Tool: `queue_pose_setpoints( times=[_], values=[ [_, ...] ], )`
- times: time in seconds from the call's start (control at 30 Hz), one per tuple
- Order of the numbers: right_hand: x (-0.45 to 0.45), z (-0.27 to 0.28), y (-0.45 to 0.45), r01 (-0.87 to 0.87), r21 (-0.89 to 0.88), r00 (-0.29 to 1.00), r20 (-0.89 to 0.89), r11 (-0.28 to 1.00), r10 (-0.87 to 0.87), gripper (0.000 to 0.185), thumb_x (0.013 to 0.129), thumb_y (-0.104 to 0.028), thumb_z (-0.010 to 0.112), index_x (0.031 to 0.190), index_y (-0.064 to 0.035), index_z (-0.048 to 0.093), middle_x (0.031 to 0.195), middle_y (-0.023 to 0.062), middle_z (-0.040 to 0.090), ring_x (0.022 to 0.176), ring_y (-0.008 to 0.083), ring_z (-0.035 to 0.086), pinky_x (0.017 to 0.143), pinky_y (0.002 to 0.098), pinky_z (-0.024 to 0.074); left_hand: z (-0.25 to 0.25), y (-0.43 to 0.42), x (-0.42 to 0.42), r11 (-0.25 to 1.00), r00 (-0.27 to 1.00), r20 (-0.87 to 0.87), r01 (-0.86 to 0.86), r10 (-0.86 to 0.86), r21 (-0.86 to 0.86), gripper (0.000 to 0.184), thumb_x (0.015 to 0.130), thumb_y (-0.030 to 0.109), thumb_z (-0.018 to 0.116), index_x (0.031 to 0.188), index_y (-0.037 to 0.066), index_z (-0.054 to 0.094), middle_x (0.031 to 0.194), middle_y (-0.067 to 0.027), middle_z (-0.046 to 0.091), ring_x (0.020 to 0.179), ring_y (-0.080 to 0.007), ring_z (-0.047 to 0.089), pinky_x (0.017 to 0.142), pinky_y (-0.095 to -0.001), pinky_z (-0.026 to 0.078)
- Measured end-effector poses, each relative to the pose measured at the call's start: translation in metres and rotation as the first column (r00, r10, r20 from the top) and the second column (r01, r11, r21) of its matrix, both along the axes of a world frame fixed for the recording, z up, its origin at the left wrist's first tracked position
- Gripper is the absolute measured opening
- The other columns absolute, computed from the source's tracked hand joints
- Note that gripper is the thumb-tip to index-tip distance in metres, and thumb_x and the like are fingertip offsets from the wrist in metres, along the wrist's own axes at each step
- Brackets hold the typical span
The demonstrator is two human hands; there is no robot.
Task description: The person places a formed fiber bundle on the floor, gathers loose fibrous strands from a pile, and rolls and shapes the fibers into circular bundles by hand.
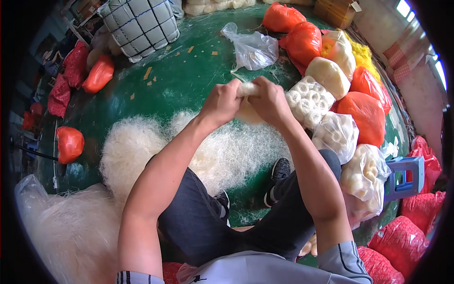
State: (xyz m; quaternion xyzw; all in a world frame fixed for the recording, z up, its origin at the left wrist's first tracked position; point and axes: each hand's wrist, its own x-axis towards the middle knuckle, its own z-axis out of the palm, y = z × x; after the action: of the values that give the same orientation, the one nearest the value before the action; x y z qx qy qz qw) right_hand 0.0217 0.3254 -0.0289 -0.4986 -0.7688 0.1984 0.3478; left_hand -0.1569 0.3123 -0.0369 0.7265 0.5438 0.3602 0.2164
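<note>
Both hands are raised in front of me and grip a twisted roll of pale fibre (248,89). My left hand (222,103) is closed round its left end, and my right hand (269,102) is closed round the right end. A thin strand sticks up from the roll beside my left hand. More pale material hangs just below and between the hands, partly hidden by them. Beneath my forearms, a big loose heap of white fibre (217,151) spreads over the green floor.
Clear bags of white rolls (309,102) and red bags (362,118) line the right side, near a blue stool (404,177). A plastic bag (255,49) lies ahead. More fibre (75,232) fills a bag at lower left. A strapped grey bale (139,28) stands at upper left.
</note>
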Motion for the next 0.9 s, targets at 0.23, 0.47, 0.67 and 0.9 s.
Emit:
queue_pose_setpoints(
  times=[0.23,0.47,0.67,0.9],
  values=[
    [0.004,0.006,0.003,-0.069,-0.016,0.992,0.105,0.998,0.070,0.025,0.080,-0.015,0.068,0.096,0.0042,0.068,0.087,0.0290,0.069,0.088,0.0471,0.069,0.079,0.0509,0.0549,0.015,-0.006,0.003,0.996,0.999,-0.051,0.010,-0.014,-0.087,0.022,0.093,0.015,0.063,0.109,0.001,0.067,0.101,-0.0267,0.073,0.099,-0.0448,0.072,0.082,-0.0495,0.057],
    [0.001,0.005,0.001,-0.061,0.056,0.996,0.072,0.997,0.057,0.020,0.081,-0.012,0.068,0.090,0.0041,0.064,0.083,0.0283,0.068,0.086,0.0484,0.067,0.078,0.0527,0.0534,0.004,-0.005,0.003,0.997,0.993,0.110,-0.046,0.052,-0.058,0.019,0.093,0.014,0.067,0.108,0.002,0.067,0.096,-0.0222,0.074,0.094,-0.0383,0.075,0.079,-0.0427,0.057],
    [-0.003,0.005,-0.003,-0.015,0.252,0.999,-0.044,0.968,0.027,0.024,0.079,-0.010,0.072,0.096,0.0041,0.062,0.089,0.0268,0.069,0.088,0.0463,0.069,0.079,0.0510,0.0538,0.014,-0.006,0.003,0.999,1.000,-0.013,-0.009,0.008,-0.035,0.020,0.093,0.014,0.063,0.108,0.001,0.067,0.098,-0.0269,0.073,0.094,-0.0440,0.073,0.079,-0.0501,0.057],
    [0.001,0.006,0.000,-0.172,0.148,0.984,-0.013,0.974,0.175,0.020,0.081,-0.006,0.065,0.099,0.0032,0.065,0.091,0.0277,0.070,0.090,0.0474,0.068,0.083,0.0518,0.0540,0.014,-0.009,0.006,0.999,0.999,-0.018,0.037,-0.037,0.024,0.020,0.095,0.017,0.065,0.106,0.000,0.065,0.097,-0.0251,0.073,0.094,-0.0450,0.072,0.078,-0.0472,0.056]
  ],
)
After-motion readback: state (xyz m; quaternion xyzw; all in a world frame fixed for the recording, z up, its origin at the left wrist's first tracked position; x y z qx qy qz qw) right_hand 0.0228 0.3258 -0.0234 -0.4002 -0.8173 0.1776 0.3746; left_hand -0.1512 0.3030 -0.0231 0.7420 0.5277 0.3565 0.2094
